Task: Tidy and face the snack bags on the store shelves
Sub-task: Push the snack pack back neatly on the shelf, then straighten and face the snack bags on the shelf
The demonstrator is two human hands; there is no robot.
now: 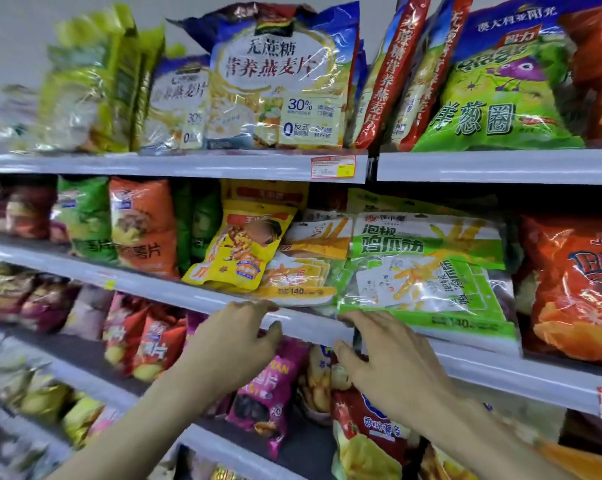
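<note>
Far left, the green bag (84,220) and orange bag (143,226) stand upright, faces out; that stretch looks done. Next right, the yellow bag (240,247) leans crooked over a pale bag (303,268) — work left there. Left hand (233,341) rests on the middle shelf's edge (310,327), fingers loosely spread, holding nothing. Right hand (386,362) reaches up, fingertips at the lower corner of the chicken-feet bag (427,271), open, not yet gripping. That bag slumps forward over the lip. Far right, the red bag (573,285) faces out.

Left hand (235,336) raised, fingers curled, right hand (386,355) raised, fingers spread, both empty
</note>
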